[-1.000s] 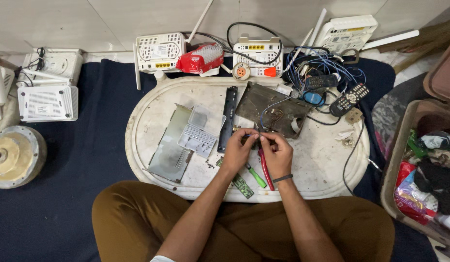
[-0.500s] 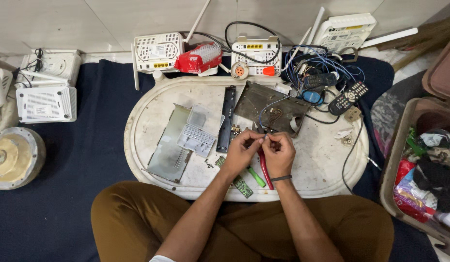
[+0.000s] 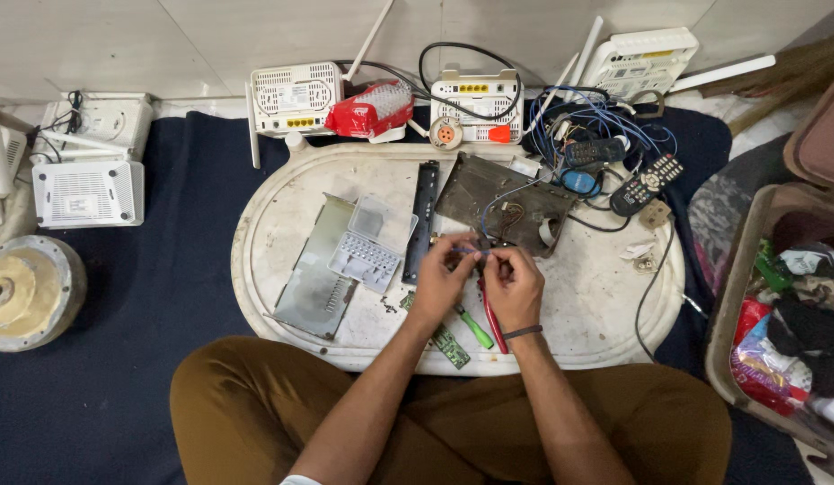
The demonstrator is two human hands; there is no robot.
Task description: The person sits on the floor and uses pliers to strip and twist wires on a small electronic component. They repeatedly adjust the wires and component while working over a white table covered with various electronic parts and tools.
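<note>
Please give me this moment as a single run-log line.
left hand: pinching blue wire | right hand: pinching same wire | below: green screwdriver, red tool | surface: white tray

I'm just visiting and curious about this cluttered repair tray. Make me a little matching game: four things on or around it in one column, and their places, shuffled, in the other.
Things:
1. screwdriver with green handle
2. black remote control
3. red packet
4. round metal drum

Places:
A. far left, on the dark blue mat
B. on the tray's right rear edge, by the tangled wires
C. on the tray, under the person's hands
D. behind the tray, between two white routers

Pairs: 1-C, 2-B, 3-D, 4-A
</note>
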